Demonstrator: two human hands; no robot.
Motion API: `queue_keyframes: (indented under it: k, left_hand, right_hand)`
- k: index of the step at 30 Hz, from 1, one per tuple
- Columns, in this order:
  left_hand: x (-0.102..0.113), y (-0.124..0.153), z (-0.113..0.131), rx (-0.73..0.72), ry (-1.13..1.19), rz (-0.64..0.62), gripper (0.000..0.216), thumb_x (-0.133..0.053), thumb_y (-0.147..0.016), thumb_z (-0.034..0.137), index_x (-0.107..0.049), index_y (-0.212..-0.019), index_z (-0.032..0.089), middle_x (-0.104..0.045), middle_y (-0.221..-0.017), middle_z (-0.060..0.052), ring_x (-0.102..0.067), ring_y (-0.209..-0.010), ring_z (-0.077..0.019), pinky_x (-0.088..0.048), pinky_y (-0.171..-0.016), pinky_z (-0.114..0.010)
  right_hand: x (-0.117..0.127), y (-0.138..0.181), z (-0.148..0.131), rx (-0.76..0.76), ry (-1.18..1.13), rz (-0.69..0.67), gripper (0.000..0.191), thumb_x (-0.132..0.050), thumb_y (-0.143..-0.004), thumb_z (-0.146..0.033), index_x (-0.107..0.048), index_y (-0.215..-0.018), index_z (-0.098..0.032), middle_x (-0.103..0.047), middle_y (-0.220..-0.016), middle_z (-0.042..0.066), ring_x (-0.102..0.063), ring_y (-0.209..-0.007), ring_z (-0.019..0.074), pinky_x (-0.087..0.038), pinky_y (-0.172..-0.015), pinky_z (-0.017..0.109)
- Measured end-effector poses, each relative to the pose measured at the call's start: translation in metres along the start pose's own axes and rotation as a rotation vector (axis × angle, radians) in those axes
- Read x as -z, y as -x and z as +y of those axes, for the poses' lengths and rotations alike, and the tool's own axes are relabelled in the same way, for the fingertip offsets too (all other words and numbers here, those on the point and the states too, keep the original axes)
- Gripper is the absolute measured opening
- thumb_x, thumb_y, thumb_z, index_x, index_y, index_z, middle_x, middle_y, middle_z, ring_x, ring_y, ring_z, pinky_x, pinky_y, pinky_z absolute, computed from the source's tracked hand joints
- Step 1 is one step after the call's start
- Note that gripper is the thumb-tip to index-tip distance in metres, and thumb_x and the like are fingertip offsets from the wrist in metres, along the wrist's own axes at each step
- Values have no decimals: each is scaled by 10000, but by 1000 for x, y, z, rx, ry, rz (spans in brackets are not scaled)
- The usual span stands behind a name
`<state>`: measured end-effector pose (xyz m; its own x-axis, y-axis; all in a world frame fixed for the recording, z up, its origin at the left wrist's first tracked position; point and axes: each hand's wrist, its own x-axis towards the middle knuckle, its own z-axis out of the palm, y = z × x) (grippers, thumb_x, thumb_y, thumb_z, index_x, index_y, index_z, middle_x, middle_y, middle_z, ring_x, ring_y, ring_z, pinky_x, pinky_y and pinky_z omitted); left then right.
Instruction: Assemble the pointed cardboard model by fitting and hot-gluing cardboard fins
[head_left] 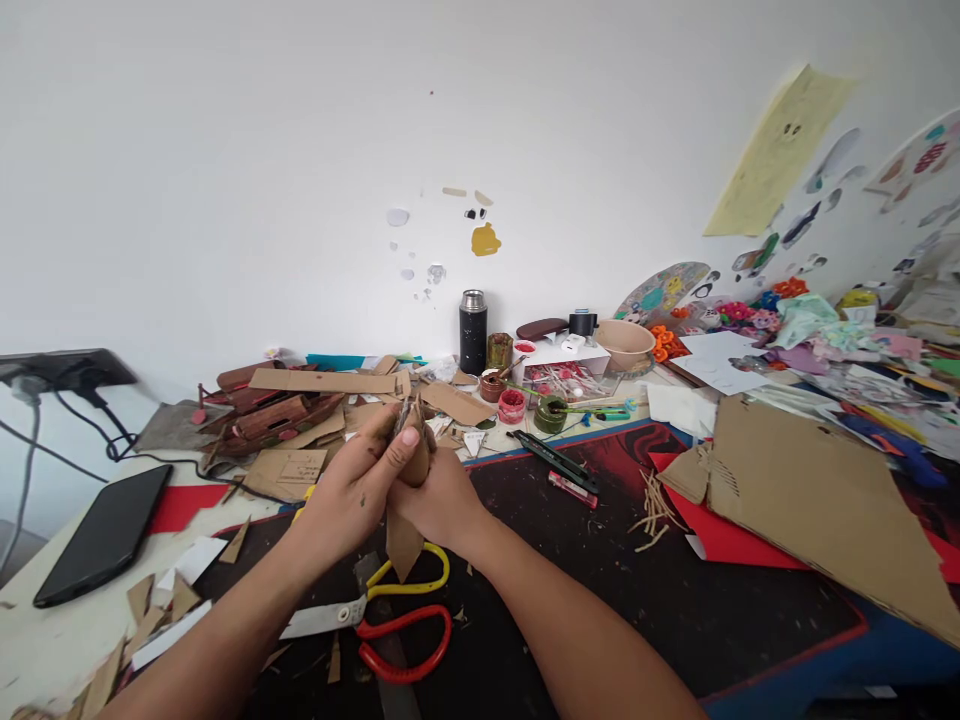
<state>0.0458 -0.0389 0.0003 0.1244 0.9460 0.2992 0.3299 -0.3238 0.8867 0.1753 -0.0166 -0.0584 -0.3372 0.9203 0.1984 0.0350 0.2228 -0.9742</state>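
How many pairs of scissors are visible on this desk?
1. The scissors, with a yellow handle and a red handle, lie on the dark mat below the left hand and right hand. More may be hidden among the cardboard scraps.

Strip [405, 548]: brown cardboard, matt, with rough edges. Scissors [346, 614]: bare metal blades, dull grey; handle loops smooth and plastic-looking, one yellow, one red. Flask [472, 342]: black, satin body; cap [473, 299] of shiny metal. Phone [105, 535]: black, smooth, glossy face. Jar [551, 414]: clear, glossy, green-smeared. Bowl [625, 342]: smooth, pale, material uncertain. Panel [802, 500]: cardboard, matt, creased. Red sheet [731, 525]: smooth paper. Mat [622, 590]: dark, matt, cloth-like. Wall [225, 180]: white, matt, smooth.
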Motion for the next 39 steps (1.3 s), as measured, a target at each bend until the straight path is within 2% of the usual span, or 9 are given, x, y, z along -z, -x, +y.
queue_keyframes:
  k: [2, 4, 6, 10, 12, 16, 19, 23, 39]
  left_hand:
    - [1, 1, -2, 37, 28, 15, 607, -623, -916, 764, -710, -1194, 231, -759, -901, -61, -707, -819, -262, -594, -727, -340]
    - [2, 1, -3, 136, 66, -1, 680, -645, -880, 790, -686, -1262, 229, -664, -691, -4, -583, -543, -201, -487, -477, -299]
    - [5, 2, -3, 212, 93, 16, 740, -664, -860, 794, -657, -1328, 222, -590, -602, 31, -480, -434, -173, -398, -394, -292]
    - [13, 3, 5, 130, 121, 220, 658, -698, -867, 745, -694, -1263, 220, -735, -897, -52, -682, -777, -247, -557, -648, -314]
    - [18, 4, 10, 61, 140, 229, 553, -663, -915, 714, -712, -1170, 225, -740, -1022, -67, -686, -915, -258, -564, -744, -313]
    - [24, 5, 16, -15, 127, 138, 421, -702, -929, 645, -670, -972, 228, -667, -850, -14, -604, -747, -191, -507, -660, -286]
    - [23, 4, 16, -11, 87, 174, 393, -770, -899, 590, -628, -861, 225, -594, -733, 21, -523, -649, -161, -437, -592, -279]
    - [23, 4, 18, -25, 190, 173, 464, -612, -1022, 553, -559, -699, 225, -533, -664, 18, -484, -624, -161, -395, -601, -302]
    - [22, 6, 27, -36, 351, 144, 541, -596, -1039, 496, -491, -569, 248, -502, -521, 9, -461, -518, -172, -365, -553, -342]
  right_hand:
    - [0, 1, 0, -45, -2, -26, 246, -771, -865, -415, -691, -945, -196, -735, -803, 33, -713, -751, 231, -522, -633, 300]
    - [0, 1, 0, -35, -28, -68, 234, -750, -900, -423, -706, -959, -202, -744, -819, 34, -726, -782, 237, -535, -654, 306]
    - [0, 2, 0, -14, -33, -132, 244, -737, -928, -454, -722, -967, -214, -754, -841, 35, -735, -824, 245, -547, -688, 315]
    - [-4, 5, -1, -21, 80, -254, 336, -780, -903, -568, -735, -979, -244, -768, -862, 22, -729, -856, 252, -534, -701, 311]
    - [-6, 7, -1, -18, 122, -292, 371, -778, -900, -607, -726, -985, -250, -769, -871, 13, -720, -848, 239, -515, -696, 299]
    - [-8, 10, -2, 25, 211, -295, 398, -754, -912, -623, -692, -1002, -241, -750, -893, 8, -687, -816, 214, -460, -680, 287]
    - [-10, 12, -5, 52, 306, -295, 412, -758, -905, -620, -681, -1066, -250, -740, -930, 11, -674, -835, 216, -416, -674, 286]
    - [-11, 13, -9, 86, 440, -317, 409, -716, -926, -633, -685, -1036, -240, -705, -848, 8, -620, -742, 190, -343, -618, 281]
    - [-14, 14, -7, 119, 511, -279, 353, -714, -922, -567, -642, -893, -223, -617, -729, -16, -484, -618, 137, -275, -587, 274]
